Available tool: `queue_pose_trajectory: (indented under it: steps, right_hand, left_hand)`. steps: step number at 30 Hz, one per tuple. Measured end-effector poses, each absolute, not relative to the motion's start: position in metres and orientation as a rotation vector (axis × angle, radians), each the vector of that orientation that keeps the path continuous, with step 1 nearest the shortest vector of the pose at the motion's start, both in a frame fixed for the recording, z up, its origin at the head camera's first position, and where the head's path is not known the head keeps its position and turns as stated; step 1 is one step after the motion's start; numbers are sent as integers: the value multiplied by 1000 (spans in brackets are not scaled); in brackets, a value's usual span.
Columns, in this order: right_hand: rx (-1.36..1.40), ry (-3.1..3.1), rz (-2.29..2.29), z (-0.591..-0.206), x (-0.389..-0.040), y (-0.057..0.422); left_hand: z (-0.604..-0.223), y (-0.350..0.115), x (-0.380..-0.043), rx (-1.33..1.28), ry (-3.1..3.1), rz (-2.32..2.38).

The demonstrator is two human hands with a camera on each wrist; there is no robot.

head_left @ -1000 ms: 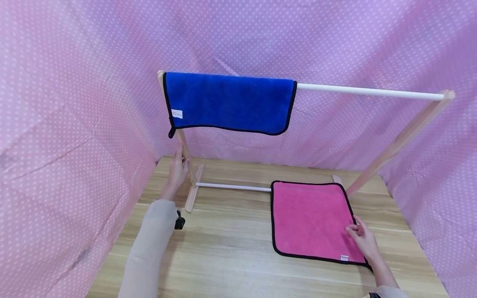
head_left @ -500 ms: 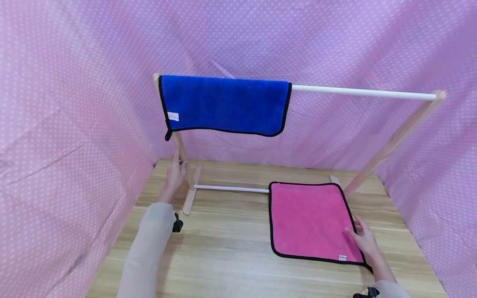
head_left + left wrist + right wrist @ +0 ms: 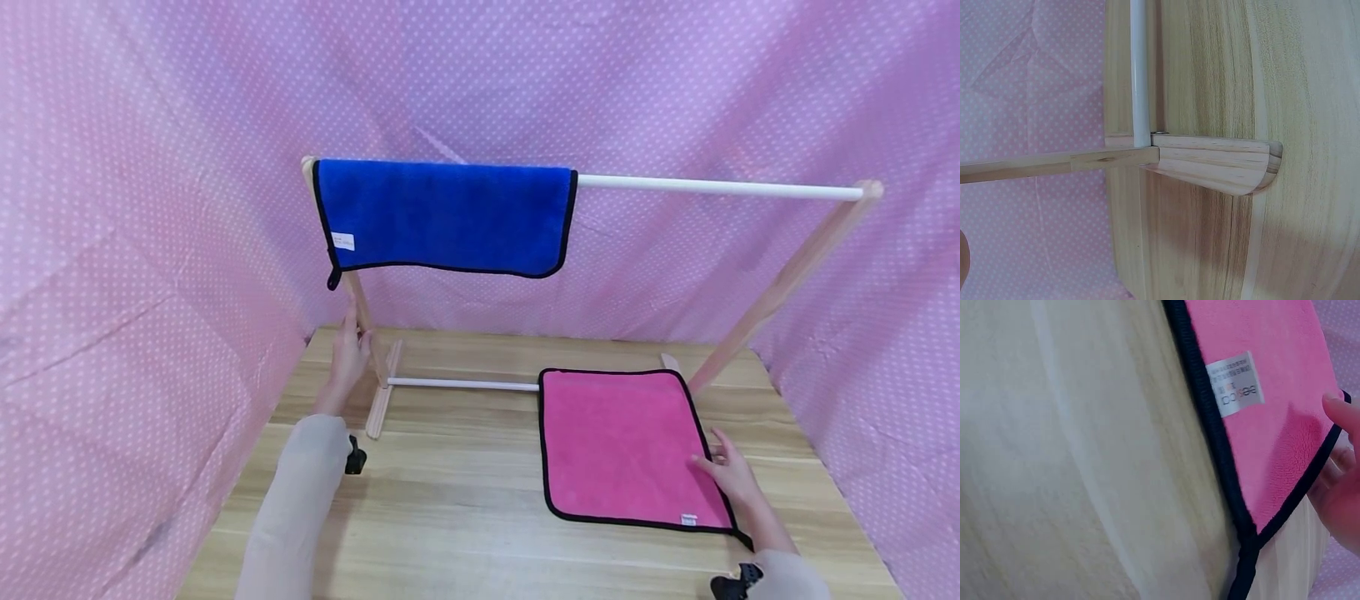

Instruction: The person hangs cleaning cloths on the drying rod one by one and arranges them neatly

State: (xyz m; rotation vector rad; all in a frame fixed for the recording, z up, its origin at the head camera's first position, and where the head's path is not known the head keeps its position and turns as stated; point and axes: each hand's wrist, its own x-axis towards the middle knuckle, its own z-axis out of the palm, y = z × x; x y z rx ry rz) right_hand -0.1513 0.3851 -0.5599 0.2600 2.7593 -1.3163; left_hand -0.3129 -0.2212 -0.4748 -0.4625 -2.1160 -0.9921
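Note:
A blue towel [image 3: 442, 218] with black edging hangs over the left part of the top bar of a wooden rack [image 3: 783, 283]. Below it, my left hand [image 3: 347, 354] is at the rack's left post [image 3: 360, 304], fingers pointing up along it and thumb beside it. Only a bit of that hand shows at the left edge of the left wrist view. A pink towel [image 3: 622, 450] lies spread at the right, covering part of the lower bar [image 3: 465, 384]. My right hand [image 3: 733, 475] is at its right border, thumb over the cloth and other fingers loosely spread at the edge.
The rack's left foot [image 3: 378, 408] rests on the wood-grain table [image 3: 442, 533]. To the right, the white top bar [image 3: 712, 186] is bare. A pink dotted curtain [image 3: 637, 83] surrounds the table at the back and sides.
The rack and towels have shifted slightly left in the head view. My right hand's thumb and fingers have spread a little farther apart. The left hand stays at the post.

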Motion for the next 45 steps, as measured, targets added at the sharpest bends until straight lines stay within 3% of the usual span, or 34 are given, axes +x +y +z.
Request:
queue_pose_trajectory:
  steps: [20, 29, 45]
  right_hand:
    - [72, 2419, -1623, -537, -153, 387]
    - [-132, 2298, -1865, -509, -161, 379]
    - [-367, 2510, -1832, -451, -171, 340]
  left_hand:
    - [-475, -222, -314, -459, -2119, -1003]
    - [-474, -221, -314, -443, -2125, -996]
    - [-474, -221, -316, -434, -2124, -996]
